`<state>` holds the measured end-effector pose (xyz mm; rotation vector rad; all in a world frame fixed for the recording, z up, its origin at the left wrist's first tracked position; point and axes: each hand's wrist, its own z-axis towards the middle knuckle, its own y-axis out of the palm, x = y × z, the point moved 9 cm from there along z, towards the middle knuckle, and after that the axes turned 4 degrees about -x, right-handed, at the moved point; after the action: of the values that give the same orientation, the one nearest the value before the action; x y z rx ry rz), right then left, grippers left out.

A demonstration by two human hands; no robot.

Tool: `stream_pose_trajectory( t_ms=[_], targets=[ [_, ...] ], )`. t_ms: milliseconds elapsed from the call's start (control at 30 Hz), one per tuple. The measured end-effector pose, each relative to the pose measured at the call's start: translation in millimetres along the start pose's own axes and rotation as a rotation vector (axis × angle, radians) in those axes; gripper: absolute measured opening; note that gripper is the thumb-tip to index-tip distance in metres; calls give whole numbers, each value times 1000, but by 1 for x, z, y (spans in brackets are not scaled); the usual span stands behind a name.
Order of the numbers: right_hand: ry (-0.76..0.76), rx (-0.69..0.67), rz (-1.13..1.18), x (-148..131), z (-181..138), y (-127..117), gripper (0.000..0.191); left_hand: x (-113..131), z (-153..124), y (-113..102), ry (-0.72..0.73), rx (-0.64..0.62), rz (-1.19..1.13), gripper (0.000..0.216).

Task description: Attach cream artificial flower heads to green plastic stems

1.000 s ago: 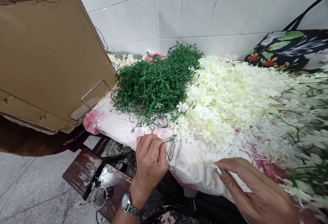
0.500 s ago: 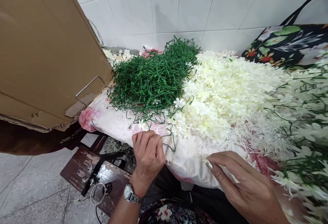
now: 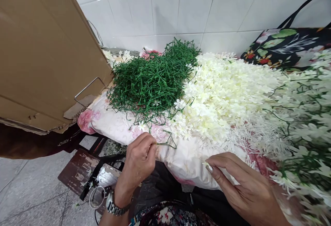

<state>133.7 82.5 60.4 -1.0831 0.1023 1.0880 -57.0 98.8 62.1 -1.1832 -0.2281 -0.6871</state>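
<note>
My left hand (image 3: 141, 160), with a wristwatch on its wrist, is closed on a thin green plastic stem (image 3: 168, 144) whose branched end points right over the cloth. In my right hand (image 3: 243, 181) the thumb and forefinger pinch a small white artificial blossom (image 3: 207, 165). A tangled heap of green stems (image 3: 152, 81) lies beyond my left hand. To its right spreads a large pile of cream-white petals (image 3: 219, 95). Thin white filaments (image 3: 269, 143) lie in front of that pile. White flowers on green stems (image 3: 307, 139) are heaped at the far right.
A floral-patterned cloth (image 3: 111, 124) covers the work surface. At the left stands a big cardboard box (image 3: 49, 53) beside a bent wire (image 3: 89, 88). A black floral bag (image 3: 287, 48) leans by the tiled wall (image 3: 165, 8). Below left is a worn brown stool (image 3: 77, 170).
My left hand has moved left and slightly down, drawing the green stem with it. My right hand keeps its pinch on the blossom and has hardly moved.
</note>
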Motion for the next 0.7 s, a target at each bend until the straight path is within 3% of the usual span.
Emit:
stream_pose_trajectory(
  t_ms=[167, 367, 533, 700],
  targets=[
    [70, -30, 102, 4, -1, 4, 10, 2, -10, 0, 87, 86, -25, 17],
    [269, -61, 489, 9, 8, 18, 6, 32, -26, -7, 336, 251, 134, 21],
    [501, -42, 783, 22, 6, 30, 9, 63, -36, -3, 554, 173, 215, 19],
    [481, -40, 824, 19, 1, 27, 8, 74, -43, 12, 650, 102, 192, 19]
  ],
)
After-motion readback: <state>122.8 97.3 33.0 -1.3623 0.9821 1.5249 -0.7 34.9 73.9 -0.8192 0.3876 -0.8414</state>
